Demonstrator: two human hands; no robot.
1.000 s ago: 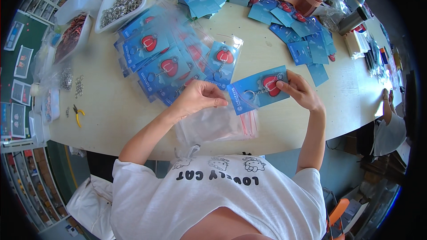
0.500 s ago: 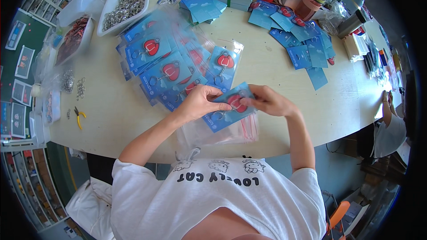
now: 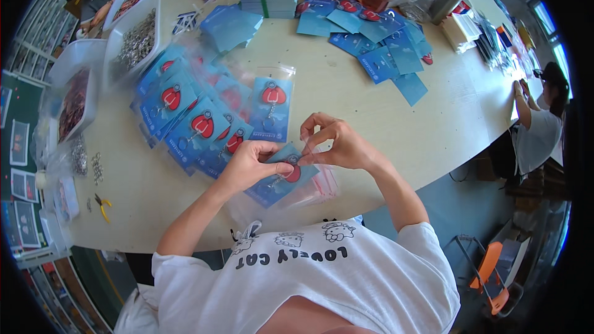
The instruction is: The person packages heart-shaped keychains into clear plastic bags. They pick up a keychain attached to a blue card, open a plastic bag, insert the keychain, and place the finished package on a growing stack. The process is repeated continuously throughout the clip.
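You hold a blue card with a red keychain (image 3: 281, 176) at the near edge of the table (image 3: 396, 117), over a stack of clear bags (image 3: 315, 190). Your left hand (image 3: 247, 164) is closed on its left side; your right hand (image 3: 337, 143) pinches its top edge with thumb and forefinger. Bagged cards (image 3: 198, 117) lie fanned just beyond.

White short-sleeved T-shirt (image 3: 322, 284) with black cartoon print, bare forearms.
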